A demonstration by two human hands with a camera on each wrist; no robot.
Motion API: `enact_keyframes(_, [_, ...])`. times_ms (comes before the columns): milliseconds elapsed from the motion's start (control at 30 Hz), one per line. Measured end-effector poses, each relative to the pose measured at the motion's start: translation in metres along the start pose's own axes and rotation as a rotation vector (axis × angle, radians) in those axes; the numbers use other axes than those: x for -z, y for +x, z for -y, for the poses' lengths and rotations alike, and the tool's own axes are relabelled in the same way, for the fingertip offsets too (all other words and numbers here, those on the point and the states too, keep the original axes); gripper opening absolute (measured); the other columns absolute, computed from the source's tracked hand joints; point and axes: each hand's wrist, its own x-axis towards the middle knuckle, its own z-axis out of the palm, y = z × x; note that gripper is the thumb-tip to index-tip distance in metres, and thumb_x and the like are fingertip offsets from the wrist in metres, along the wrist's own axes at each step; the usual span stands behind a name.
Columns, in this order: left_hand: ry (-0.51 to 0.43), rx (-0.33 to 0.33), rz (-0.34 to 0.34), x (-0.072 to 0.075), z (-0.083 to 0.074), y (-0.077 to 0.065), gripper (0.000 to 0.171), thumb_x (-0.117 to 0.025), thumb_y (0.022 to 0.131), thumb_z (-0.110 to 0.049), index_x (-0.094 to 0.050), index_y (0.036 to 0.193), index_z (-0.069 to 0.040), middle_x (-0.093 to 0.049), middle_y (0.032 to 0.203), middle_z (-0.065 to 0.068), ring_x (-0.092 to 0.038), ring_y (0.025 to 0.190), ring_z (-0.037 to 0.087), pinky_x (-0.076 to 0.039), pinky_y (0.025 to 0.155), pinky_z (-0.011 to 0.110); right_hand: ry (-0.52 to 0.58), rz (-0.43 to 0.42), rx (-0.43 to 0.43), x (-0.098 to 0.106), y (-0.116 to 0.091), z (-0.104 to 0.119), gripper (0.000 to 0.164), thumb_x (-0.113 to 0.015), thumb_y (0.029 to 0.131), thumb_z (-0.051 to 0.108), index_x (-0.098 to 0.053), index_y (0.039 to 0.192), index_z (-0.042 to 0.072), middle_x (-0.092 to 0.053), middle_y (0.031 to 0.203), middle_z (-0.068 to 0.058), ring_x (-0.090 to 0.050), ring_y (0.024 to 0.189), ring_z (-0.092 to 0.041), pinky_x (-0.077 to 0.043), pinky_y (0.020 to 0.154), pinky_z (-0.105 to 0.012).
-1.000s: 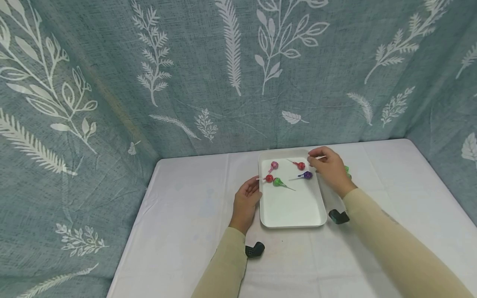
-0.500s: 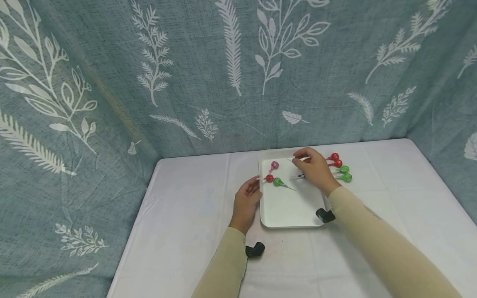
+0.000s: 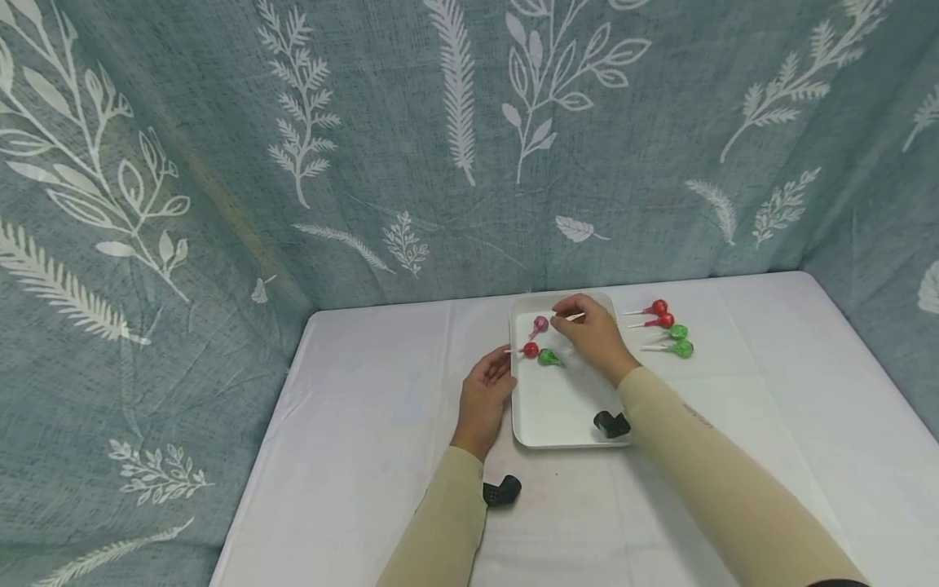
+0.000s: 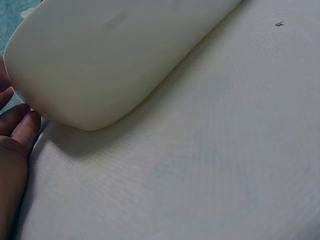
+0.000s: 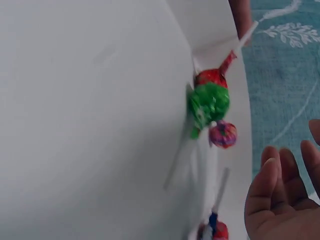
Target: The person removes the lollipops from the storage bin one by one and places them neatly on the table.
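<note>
My right hand (image 3: 594, 336) hovers over the upper part of a white tray (image 3: 572, 424). Its fingers are loosely bent, and nothing shows between them in the right wrist view. Nearest to its fingertips is a pink lollipop (image 3: 540, 324). Below that lie a red lollipop (image 3: 531, 350), its stick over the left rim, and a green lollipop (image 3: 547, 357). A purple-wrapped lollipop (image 5: 213, 220) and another red one (image 5: 221, 231) show in the right wrist view; the hand hides them from the head. My left hand (image 3: 484, 399) rests beside the tray, fingertips against its left side.
Right of the tray, two red lollipops (image 3: 663, 320) and two green lollipops (image 3: 682, 349) lie in a column on the white tablecloth (image 3: 367, 456). A patterned blue-green curtain (image 3: 411, 163) hangs behind and at both sides.
My right hand has moved left across the tray, from its right rim to near the pink lollipop. The lollipops outside the tray have come into view. My left hand stays where it was.
</note>
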Motion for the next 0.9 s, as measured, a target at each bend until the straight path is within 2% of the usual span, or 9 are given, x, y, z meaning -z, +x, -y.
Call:
enact_keyframes(267, [-0.012,-0.009,0.006,0.001,0.0,0.001,0.049,-0.062,0.104,-0.002,-0.059,0.153,-0.007,-0.062,0.152,0.009,-0.058,0.141,0.023,-0.051,0.114,0.03,0.01,0.053,-0.048,-0.02,-0.001,-0.005,0.023,-0.071,0.107,0.014,-0.069,0.126,0.002,-0.069,0.127,-0.016,-0.064,0.112,-0.032,-0.056,0.099,-0.045])
enact_keyframes(467, [-0.002,-0.003,0.007,0.001,0.0,0.001,0.049,-0.062,0.104,-0.003,-0.06,0.153,-0.008,-0.062,0.152,0.008,-0.058,0.141,0.022,-0.051,0.113,0.03,0.016,0.085,-0.066,-0.028,0.001,-0.013,0.027,-0.075,0.103,0.01,-0.07,0.127,-0.001,-0.07,0.126,-0.017,-0.068,0.112,-0.032,-0.06,0.091,-0.037])
enact_keyframes(533, [-0.008,-0.003,0.01,0.001,0.0,0.001,0.05,-0.062,0.104,-0.003,-0.059,0.153,-0.008,-0.062,0.152,0.008,-0.058,0.141,0.022,-0.051,0.113,0.03,0.006,0.099,-0.054,-0.029,0.001,-0.016,0.027,-0.076,0.101,0.008,-0.07,0.125,-0.002,-0.071,0.125,-0.019,-0.069,0.112,-0.033,-0.061,0.091,-0.037])
enact_keyframes(733, [-0.02,-0.015,0.009,0.001,-0.001,0.001,0.05,-0.061,0.103,0.0,-0.058,0.154,-0.004,-0.062,0.152,0.011,-0.058,0.141,0.023,-0.051,0.113,0.029,-0.087,0.161,0.027,-0.034,0.001,-0.023,0.026,-0.076,0.099,0.006,-0.071,0.124,-0.003,-0.07,0.121,-0.018,-0.067,0.111,-0.035,-0.059,0.098,-0.047])
enact_keyframes(900, [-0.013,-0.005,0.006,0.0,-0.002,0.001,0.05,-0.062,0.104,-0.001,-0.059,0.154,-0.006,-0.062,0.152,0.009,-0.058,0.141,0.023,-0.051,0.113,0.029,-0.196,0.18,0.053,-0.037,0.003,-0.031,0.028,-0.079,0.097,0.005,-0.073,0.125,0.0,-0.07,0.116,-0.014,-0.064,0.109,-0.031,-0.055,0.101,-0.048])
